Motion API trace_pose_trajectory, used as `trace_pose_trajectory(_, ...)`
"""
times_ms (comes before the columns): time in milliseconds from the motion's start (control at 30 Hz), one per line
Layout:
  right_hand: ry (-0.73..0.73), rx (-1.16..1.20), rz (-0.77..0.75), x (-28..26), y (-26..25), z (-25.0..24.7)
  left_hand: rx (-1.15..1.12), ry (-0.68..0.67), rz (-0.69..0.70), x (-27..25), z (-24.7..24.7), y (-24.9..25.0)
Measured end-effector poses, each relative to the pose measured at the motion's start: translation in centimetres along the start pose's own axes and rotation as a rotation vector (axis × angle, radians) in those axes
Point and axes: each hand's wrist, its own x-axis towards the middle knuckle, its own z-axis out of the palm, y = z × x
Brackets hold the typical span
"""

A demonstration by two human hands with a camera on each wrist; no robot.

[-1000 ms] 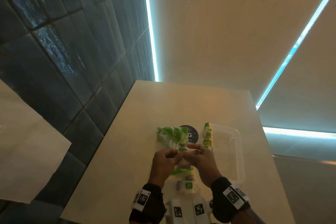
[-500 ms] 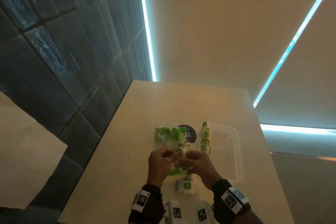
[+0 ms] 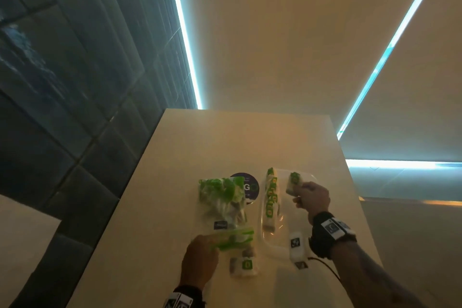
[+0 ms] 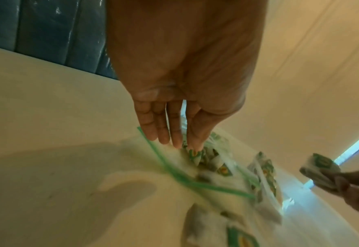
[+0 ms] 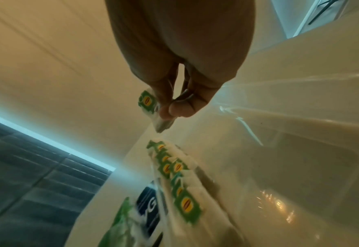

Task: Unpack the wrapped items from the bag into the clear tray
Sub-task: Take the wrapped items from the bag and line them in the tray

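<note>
A clear zip bag (image 3: pixel 222 204) with a green zip strip (image 4: pixel 195 183) lies on the table and holds several green-and-white wrapped items. The straight fingers of my left hand (image 3: pixel 201 256) rest on the bag's mouth (image 4: pixel 170 138). Over the clear tray (image 3: pixel 311 176), at its far end, my right hand (image 3: pixel 306 194) pinches one small wrapped item (image 3: pixel 293 181) between thumb and fingers (image 5: pixel 151 107). A row of wrapped items (image 3: pixel 270 201) lies along the tray's left side (image 5: pixel 178 177). One more wrapped item (image 3: pixel 243 265) lies on the table by the bag's mouth.
The beige table (image 3: pixel 155 220) ends at a dark tiled wall on the left. A round dark sticker (image 3: pixel 247 186) sits on the table between bag and tray. The tray's right half (image 5: pixel 301 158) holds nothing. White tagged blocks (image 3: pixel 296 247) lie near the tray's near end.
Both hands were together at the bag's mouth. My right hand has moved right with a wrapped item to above the tray, and the left hand has stayed on the bag's mouth.
</note>
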Motion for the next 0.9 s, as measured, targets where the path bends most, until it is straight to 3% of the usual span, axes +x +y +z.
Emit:
trace_pose_trajectory(133,0.06,-0.113,0.041,3.6,0.8,1.2,0.116,-0.03,0.055,0.6,2.3,-1.2)
trace_pose_trajectory(267,0.036,-0.192,0.086,6.5,2.0,2.5,0.191,-0.101,0.125,1.3,3.9,-1.7)
trace_pose_trajectory(367,0.031,-0.262,0.086,8.1,2.8,3.3,0.184,-0.08,0.184,1.6,4.3,-1.8)
trace_pose_trajectory(500,0.096,-0.301,0.035,9.3,3.8,4.2,0.231,-0.182,0.142,3.1,5.2,-3.5)
trace_pose_trajectory(567,0.151,-0.287,0.028,9.1,3.9,4.6,0.259,-0.086,0.167,3.0,5.6,-3.9)
trace_pose_trajectory(633,0.181,-0.257,0.021,8.7,4.3,4.8,0.246,-0.085,0.151,2.2,5.0,-2.6)
trace_pose_trajectory(900,0.011,-0.265,0.017,8.3,4.4,5.2,0.222,-0.106,0.108,1.4,3.9,-1.2)
